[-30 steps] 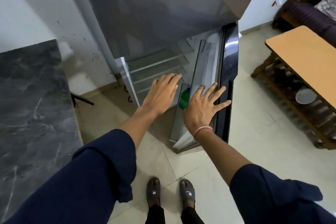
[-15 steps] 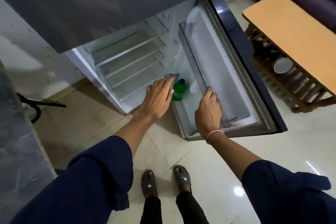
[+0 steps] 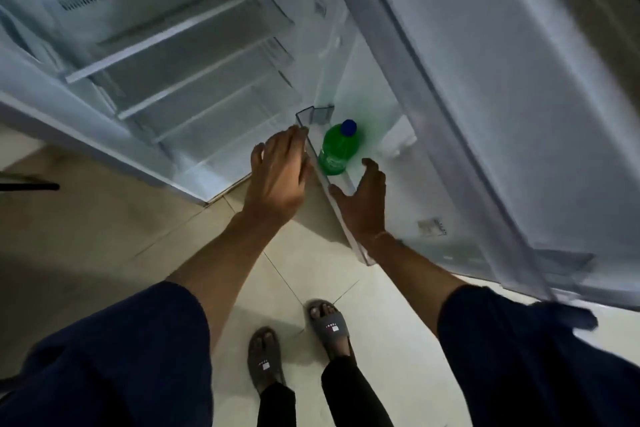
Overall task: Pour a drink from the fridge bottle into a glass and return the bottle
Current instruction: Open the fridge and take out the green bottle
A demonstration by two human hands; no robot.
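Note:
A green bottle (image 3: 335, 151) with a blue cap stands upright in the lowest clear bin (image 3: 337, 211) of the open fridge door (image 3: 491, 87). My left hand (image 3: 278, 177) hovers just left of the bin's outer wall, fingers relaxed, fingertips at the wall's top edge. My right hand (image 3: 365, 203) reaches inside the bin just right of the bottle, fingers and thumb spread, a small gap away from it. Neither hand holds anything. No glass is in view.
The fridge interior (image 3: 180, 55) shows several bare glass shelves at the upper left. A tall clear door shelf (image 3: 415, 87) runs along the door above the bin. Pale tiled floor (image 3: 381, 322) lies below, with my sandalled feet on it.
The camera has dropped much closer to the fridge. My right hand left the door's shelf edge and went down into the bottom bin beside the bottle. My left hand stayed by the bin wall.

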